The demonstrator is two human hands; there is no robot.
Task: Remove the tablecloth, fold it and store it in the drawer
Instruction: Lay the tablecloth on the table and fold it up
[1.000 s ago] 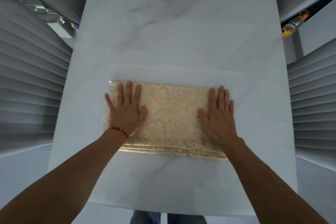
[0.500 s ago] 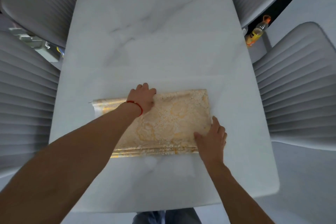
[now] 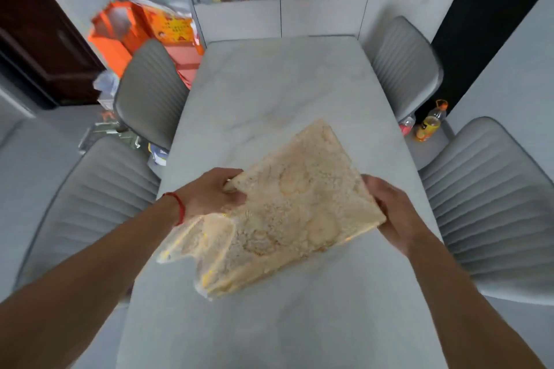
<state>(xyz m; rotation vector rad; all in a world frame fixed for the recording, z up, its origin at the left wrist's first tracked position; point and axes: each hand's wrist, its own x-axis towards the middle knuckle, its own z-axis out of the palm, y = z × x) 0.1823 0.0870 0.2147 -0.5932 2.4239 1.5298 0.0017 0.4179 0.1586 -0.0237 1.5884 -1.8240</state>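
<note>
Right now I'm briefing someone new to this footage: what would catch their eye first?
The folded yellow patterned tablecloth dominates mid-frame, held above the grey marble table by the left hand and right hand at its opposite edges. Next, the bright orange bags at the far left, behind a grey chair.

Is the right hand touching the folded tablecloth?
Touching. The head view shows the right hand gripping the folded tablecloth's right edge, its fingers hidden beneath the cloth.

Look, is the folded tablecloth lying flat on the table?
No, the folded tablecloth is tilted up off the table, gripped at its sides by the left hand and right hand.
</note>
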